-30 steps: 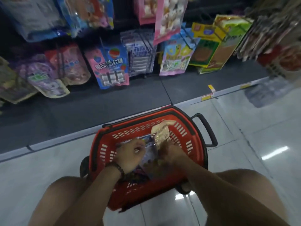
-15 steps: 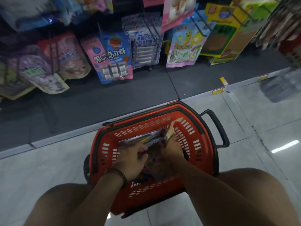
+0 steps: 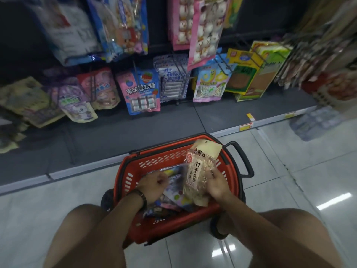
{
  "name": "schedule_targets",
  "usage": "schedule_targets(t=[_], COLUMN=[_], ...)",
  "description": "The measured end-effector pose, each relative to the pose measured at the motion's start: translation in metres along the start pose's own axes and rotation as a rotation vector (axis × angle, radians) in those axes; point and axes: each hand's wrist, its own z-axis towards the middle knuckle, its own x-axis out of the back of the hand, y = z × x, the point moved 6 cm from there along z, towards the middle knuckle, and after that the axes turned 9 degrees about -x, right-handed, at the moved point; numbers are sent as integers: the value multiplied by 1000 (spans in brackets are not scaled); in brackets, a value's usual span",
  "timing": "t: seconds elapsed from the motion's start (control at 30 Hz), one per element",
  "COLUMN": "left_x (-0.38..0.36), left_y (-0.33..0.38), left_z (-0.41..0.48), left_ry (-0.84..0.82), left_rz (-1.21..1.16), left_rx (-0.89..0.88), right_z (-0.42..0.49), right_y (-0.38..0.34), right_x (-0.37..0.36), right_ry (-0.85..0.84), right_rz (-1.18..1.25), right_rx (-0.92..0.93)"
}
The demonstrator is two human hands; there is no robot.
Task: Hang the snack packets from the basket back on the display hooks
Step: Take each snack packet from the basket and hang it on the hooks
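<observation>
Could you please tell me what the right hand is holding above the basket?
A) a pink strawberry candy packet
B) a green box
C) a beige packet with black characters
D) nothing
C: the right hand grips the beige packet, held over the red basket.

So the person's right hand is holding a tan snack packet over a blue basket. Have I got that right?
Not quite: the basket is red, not blue, as the head view shows. The rest stands: the right hand holds the tan snack packet over it.
</observation>
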Motion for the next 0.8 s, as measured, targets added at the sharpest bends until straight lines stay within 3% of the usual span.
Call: schedule_targets(t=[0.17, 0.43, 0.57, 0.8], left_x=[30, 53, 76, 113], left_y=[46, 98, 100, 88], left_z=[-27, -102, -138, -177], left_ry=[58, 139, 290, 349], left_rz=[-162, -917, -869, -841], left_rx=[-104, -186, -292, -330], right_z=[-71, -165, -188, -227], right_y=[-55, -130, -137, -172], right_x=[32, 43, 29, 14], right_ry=[-59, -149, -262, -331], right_rz=[88, 98, 114, 214], right_rx=[104, 247, 204, 383])
